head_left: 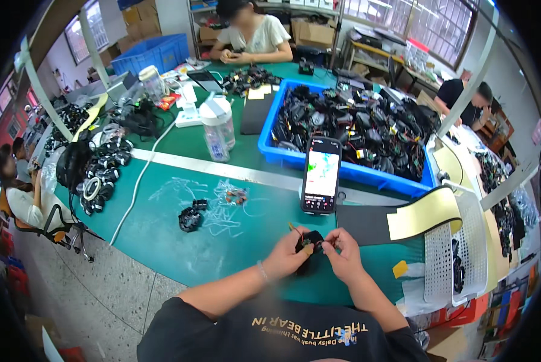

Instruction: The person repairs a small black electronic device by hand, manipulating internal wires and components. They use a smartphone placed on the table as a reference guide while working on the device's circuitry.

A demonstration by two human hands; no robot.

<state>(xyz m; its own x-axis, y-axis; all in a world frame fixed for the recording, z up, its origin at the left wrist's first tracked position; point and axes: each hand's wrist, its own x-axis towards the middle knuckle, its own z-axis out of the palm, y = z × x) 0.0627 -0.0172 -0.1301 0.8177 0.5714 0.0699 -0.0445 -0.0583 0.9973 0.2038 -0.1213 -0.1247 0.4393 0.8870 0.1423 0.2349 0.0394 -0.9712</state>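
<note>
Close to the table's near edge, my left hand is closed around a small black electronic part with thin wires. Its exact kind is too small to make out. The fingertips of my right hand pinch together at the part's right side, by a wire. Just beyond my hands a phone stands upright with its screen lit. To the left, black parts lie on the green table mat beside tangled clear plastic strands.
A blue crate heaped with black wired parts stands beyond the phone. A white basket is at the right, near a yellow sheet. Lidded plastic jars and a white cable lie left. Another person sits across.
</note>
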